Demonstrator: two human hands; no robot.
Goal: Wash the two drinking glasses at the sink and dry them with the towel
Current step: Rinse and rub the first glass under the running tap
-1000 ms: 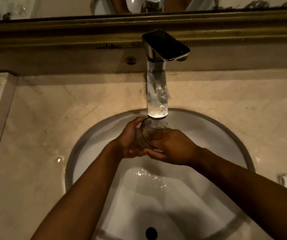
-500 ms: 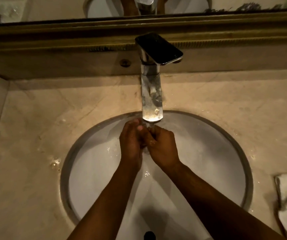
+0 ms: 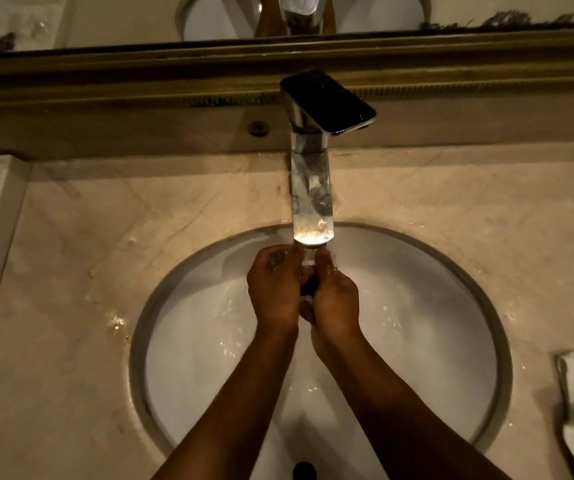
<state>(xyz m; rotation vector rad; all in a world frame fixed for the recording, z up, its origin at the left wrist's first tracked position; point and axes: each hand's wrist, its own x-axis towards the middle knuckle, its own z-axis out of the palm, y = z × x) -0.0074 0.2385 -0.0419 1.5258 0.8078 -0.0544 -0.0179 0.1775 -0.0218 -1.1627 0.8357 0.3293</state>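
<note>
Because the faucet [image 3: 312, 216] pours between them, both hands, left hand [image 3: 273, 292] and right hand [image 3: 335, 301], clasp the glass [image 3: 309, 284] over the sink [image 3: 181, 341].

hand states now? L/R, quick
Left hand: curled, apparently round the glass under the faucet; cannot tell for sure.
Right hand: same, cannot tell.

Dim warm light; beige marble counter [image 3: 105, 271]; gilt-framed mirror [image 3: 105, 19] behind.
</note>
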